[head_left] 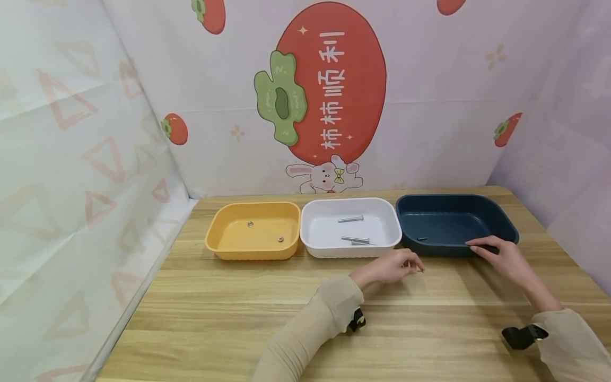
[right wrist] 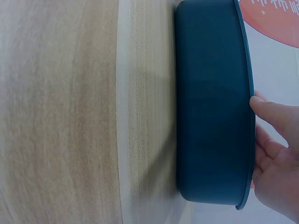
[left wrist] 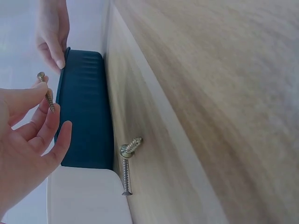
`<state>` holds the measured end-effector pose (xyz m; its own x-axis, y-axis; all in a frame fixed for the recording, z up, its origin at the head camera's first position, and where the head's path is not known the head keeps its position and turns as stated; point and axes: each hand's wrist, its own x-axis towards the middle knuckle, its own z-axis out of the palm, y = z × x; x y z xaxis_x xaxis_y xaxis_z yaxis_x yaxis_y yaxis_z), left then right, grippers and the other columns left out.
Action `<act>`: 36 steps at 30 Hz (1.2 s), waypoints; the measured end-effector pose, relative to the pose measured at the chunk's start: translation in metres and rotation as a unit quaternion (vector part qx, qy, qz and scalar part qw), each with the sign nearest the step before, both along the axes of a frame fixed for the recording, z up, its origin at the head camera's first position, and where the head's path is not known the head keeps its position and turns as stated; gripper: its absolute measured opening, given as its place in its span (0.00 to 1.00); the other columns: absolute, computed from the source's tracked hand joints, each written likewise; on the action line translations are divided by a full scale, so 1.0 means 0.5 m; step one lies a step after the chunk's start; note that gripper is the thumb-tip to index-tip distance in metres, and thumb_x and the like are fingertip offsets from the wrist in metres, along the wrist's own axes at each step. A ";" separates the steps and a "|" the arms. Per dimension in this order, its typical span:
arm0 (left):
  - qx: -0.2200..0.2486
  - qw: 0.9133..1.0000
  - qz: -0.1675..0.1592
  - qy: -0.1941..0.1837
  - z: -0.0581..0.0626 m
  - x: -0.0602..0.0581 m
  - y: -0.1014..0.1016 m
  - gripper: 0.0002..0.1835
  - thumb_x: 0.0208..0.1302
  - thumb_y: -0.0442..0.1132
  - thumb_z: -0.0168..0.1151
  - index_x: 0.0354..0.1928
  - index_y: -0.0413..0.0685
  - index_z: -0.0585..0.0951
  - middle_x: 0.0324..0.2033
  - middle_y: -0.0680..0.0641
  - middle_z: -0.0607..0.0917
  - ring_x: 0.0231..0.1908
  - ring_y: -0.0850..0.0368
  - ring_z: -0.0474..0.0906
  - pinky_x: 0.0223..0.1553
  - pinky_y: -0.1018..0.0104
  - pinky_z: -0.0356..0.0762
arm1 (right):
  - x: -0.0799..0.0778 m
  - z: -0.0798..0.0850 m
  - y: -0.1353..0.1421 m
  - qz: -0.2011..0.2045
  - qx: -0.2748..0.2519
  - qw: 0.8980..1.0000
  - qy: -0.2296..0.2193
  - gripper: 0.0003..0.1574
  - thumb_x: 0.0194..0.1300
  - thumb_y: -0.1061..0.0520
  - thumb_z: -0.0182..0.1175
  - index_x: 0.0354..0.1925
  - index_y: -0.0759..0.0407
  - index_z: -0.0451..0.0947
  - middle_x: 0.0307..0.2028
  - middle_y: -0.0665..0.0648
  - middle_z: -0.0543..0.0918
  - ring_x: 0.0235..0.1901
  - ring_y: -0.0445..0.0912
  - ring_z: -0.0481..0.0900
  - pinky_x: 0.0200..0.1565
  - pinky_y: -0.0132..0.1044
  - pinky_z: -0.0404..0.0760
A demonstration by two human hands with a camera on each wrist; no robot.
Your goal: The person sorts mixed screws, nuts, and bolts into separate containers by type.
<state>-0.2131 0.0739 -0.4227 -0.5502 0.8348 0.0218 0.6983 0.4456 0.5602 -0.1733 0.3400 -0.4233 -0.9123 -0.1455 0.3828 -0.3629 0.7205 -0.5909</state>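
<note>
My left hand [head_left: 393, 266] is over the wood table in front of the dark blue tray [head_left: 410, 212]. Its thumb and fingers pinch a small brass-coloured screw [left wrist: 49, 97], clearest in the left wrist view. Below it on the table, that view shows another brass-coloured screw [left wrist: 131, 147] and a longer grey screw [left wrist: 126, 176]; in the head view I cannot make these two out. My right hand [head_left: 505, 258] grips the front rim of the dark blue tray near its right end, thumb on the outer side. One small dark screw [head_left: 422, 239] lies inside that tray at the left.
Left of the blue tray stands a white tray [head_left: 307, 223] with several long silver bolts [head_left: 350, 218]. Beyond it, a yellow tray [head_left: 215, 228] holds two nuts [head_left: 250, 224]. Patterned cloth [head_left: 429, 143] hangs behind the table [head_left: 200, 318].
</note>
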 end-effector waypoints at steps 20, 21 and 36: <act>0.106 0.989 0.100 0.023 0.020 -0.004 0.027 0.09 0.62 0.33 0.52 0.42 0.45 0.79 0.29 0.54 0.74 0.29 0.68 0.66 0.29 0.86 0.62 | -0.003 -0.007 0.007 -0.002 -0.006 1.000 -0.015 0.11 0.59 0.61 0.56 0.40 0.66 0.77 0.37 0.26 0.67 0.38 0.16 0.59 0.34 0.15 0.61; 0.107 0.988 0.107 0.023 0.021 -0.006 0.029 0.09 0.62 0.33 0.52 0.42 0.46 0.79 0.29 0.54 0.74 0.29 0.68 0.66 0.29 0.86 0.62 | -0.005 -0.010 0.010 -0.002 -0.006 1.000 -0.017 0.11 0.59 0.61 0.56 0.40 0.66 0.77 0.37 0.28 0.68 0.38 0.16 0.59 0.34 0.16 0.61; 0.140 0.976 0.167 0.018 0.006 -0.031 0.058 0.09 0.63 0.34 0.51 0.42 0.47 0.79 0.30 0.55 0.74 0.27 0.68 0.65 0.28 0.85 0.62 | -0.072 -0.129 0.098 -0.022 0.011 1.000 -0.010 0.11 0.59 0.54 0.57 0.42 0.50 0.79 0.40 0.42 0.75 0.40 0.28 0.66 0.37 0.23 0.66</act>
<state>-0.2285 0.1029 -0.4196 -0.7850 0.5677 0.2481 0.5622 0.4844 0.6703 -0.2093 0.3890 -0.4875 -0.9257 -0.1121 0.3614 -0.3179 0.7483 -0.5822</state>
